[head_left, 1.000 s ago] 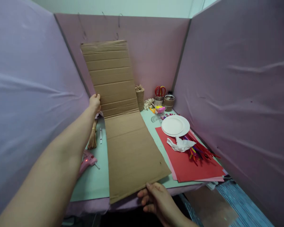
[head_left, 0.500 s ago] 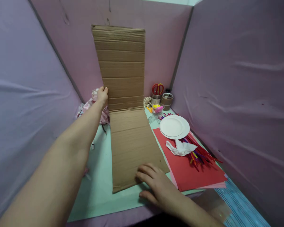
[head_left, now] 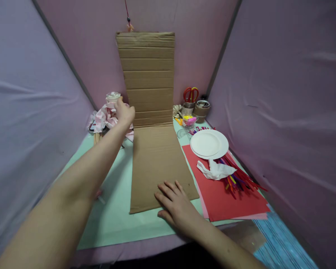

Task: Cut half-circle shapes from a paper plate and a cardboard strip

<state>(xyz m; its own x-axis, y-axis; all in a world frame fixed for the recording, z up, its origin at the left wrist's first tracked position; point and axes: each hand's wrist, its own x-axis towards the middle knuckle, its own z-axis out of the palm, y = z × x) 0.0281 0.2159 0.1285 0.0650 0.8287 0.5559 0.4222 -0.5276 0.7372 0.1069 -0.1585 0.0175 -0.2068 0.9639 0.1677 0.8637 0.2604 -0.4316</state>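
Our right hand point(head_left: 179, 211), fingers spread, rests on the near half of a creased cardboard sheet point(head_left: 154, 164) on the green table point(head_left: 112, 228). Our left hand point(head_left: 125, 113) is at the raised half's edge, grip unclear; pressing evenly should steady it.

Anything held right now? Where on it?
Left grip is at the left edge of the cardboard, just above the fold; can't tell if it's closed on it. Right grip is spread over the near edge, not clasping.
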